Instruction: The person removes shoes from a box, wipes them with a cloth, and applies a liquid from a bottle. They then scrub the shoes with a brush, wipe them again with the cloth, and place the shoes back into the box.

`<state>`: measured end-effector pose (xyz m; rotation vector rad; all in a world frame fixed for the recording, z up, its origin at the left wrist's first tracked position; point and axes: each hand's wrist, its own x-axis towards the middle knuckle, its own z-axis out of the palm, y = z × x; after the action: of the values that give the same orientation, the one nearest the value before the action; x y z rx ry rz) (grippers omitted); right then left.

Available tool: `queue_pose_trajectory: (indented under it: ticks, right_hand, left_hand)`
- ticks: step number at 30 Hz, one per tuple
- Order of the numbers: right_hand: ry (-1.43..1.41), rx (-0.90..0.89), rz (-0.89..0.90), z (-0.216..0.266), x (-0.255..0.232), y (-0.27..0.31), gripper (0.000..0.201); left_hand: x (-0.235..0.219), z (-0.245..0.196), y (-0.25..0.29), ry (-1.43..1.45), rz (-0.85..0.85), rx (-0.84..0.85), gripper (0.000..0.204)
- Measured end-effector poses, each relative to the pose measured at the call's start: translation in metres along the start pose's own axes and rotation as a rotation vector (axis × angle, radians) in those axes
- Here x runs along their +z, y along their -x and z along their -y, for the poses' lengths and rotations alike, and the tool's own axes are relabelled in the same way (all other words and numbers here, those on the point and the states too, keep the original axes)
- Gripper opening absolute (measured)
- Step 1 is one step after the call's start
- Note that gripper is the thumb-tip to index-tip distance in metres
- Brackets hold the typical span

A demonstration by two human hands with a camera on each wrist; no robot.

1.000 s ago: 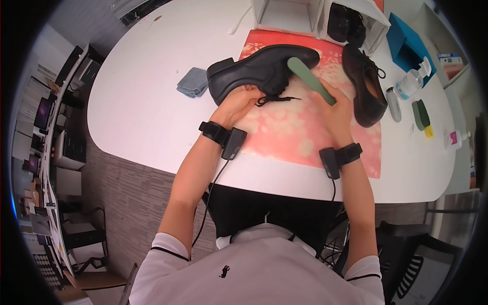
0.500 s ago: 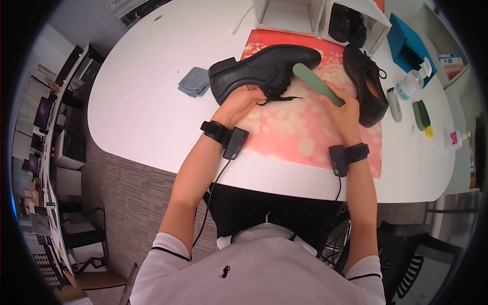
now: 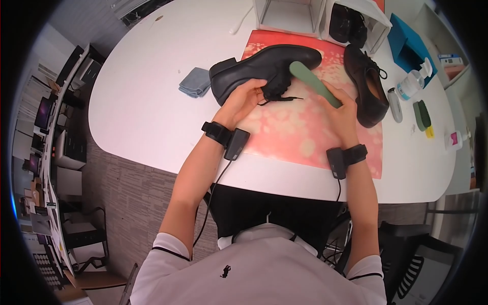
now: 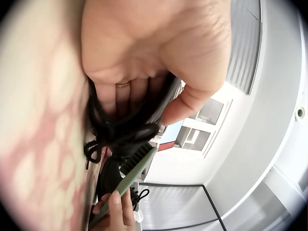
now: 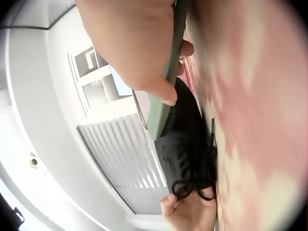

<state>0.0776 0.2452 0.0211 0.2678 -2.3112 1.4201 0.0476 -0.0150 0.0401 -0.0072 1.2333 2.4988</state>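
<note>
A black lace-up shoe (image 3: 241, 73) lies on its side on the red patterned mat (image 3: 300, 137). My left hand (image 3: 243, 101) holds it near the laces, fingers partly hidden behind the shoe and thumb raised. In the left wrist view, the thumb of the left hand (image 4: 159, 53) stands apart from the tied laces (image 4: 130, 134). My right hand (image 3: 341, 112) grips a green brush (image 3: 305, 76). Its dark bristles (image 4: 137, 158) face the shoe; in the right wrist view the brush (image 5: 159, 115) overlaps the shoe (image 5: 180, 139), contact unclear.
A second black shoe (image 3: 367, 91) lies right of the brush. Behind are a white box (image 3: 287, 20) and another holding black shoes (image 3: 348, 25). A folded blue cloth (image 3: 194, 82) lies left; a pump bottle (image 3: 410, 85), grey tool (image 3: 394, 105) and green brush (image 3: 421, 116) stand or lie right.
My left thumb has lifted and spread from the fingers near the laces. The right hand and brush shifted right and towards me, then slightly back left. The shoe has barely moved.
</note>
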Motion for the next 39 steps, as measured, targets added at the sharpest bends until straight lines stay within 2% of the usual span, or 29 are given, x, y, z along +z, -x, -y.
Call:
queue_pose_trajectory:
  ticks: [2,5,10,13,19,22,25,28,34,37,39]
  right_hand:
    - [0.017,-0.028,0.031,0.004,0.003,0.002,0.041]
    - [0.006,-0.079,0.038,0.001,0.008,0.003,0.042]
    - [-0.024,-0.163,0.02,0.011,0.014,0.004,0.042]
    - [0.066,-0.18,0.143,0.023,0.021,0.007,0.042]
    - [0.074,-0.059,-0.099,0.005,0.016,0.0,0.041]
    - [-0.014,-0.095,-0.076,0.011,0.016,0.002,0.041]
    - [0.007,-0.124,0.083,0.034,0.028,0.009,0.041]
    - [0.045,-0.148,0.085,0.032,0.037,0.009,0.04]
    - [0.014,-0.046,-0.094,0.005,0.021,0.003,0.04]
    - [0.017,-0.141,-0.001,0.019,0.024,0.008,0.041]
    - [0.024,-0.133,0.081,0.03,0.033,0.009,0.04]
  left_hand:
    - [0.012,-0.001,0.004,-0.043,-0.095,-0.008,0.007]
    - [-0.029,0.009,-0.011,-0.495,0.043,0.014,0.011]
    - [-0.018,0.005,0.0,-0.567,0.023,-0.01,0.015]
    - [-0.014,0.004,0.002,-0.633,-0.022,-0.023,0.019]
    - [-0.011,0.008,0.0,-0.629,-0.081,0.044,0.032]
    - [-0.01,0.007,0.002,-0.682,-0.109,0.029,0.033]
    - [-0.003,0.007,0.007,-0.676,-0.097,0.068,0.034]
    - [-0.006,0.008,0.006,-0.726,-0.114,0.065,0.036]
    - [-0.007,0.008,0.005,-0.81,-0.162,0.039,0.038]
    - [-0.007,0.01,0.005,-0.813,-0.153,0.035,0.039]
    - [-0.007,0.011,0.005,-0.814,-0.143,0.043,0.039]
